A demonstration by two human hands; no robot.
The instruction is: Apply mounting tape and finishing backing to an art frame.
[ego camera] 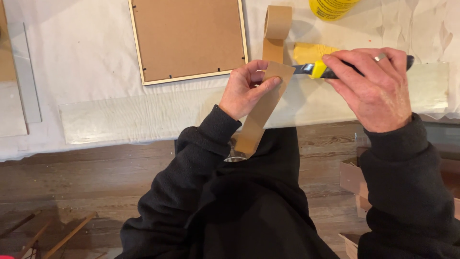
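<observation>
My left hand (247,88) pinches a long strip of brown paper tape (261,112) that hangs down toward my lap. Its upper end runs up to a brown tape roll (278,21) standing on the white-covered table (86,52). My right hand (371,88) grips a utility knife (316,70) with a yellow and dark handle. The blade points left and meets the tape just above my left fingers.
A picture frame (188,38) lies face down with its brown backing up. A long clear sheet (143,117) rests along the table's front edge. A yellow container (330,7) stands at the back. Cardboard boxes (352,180) sit on the wood floor at right, wooden pieces (48,237) at lower left.
</observation>
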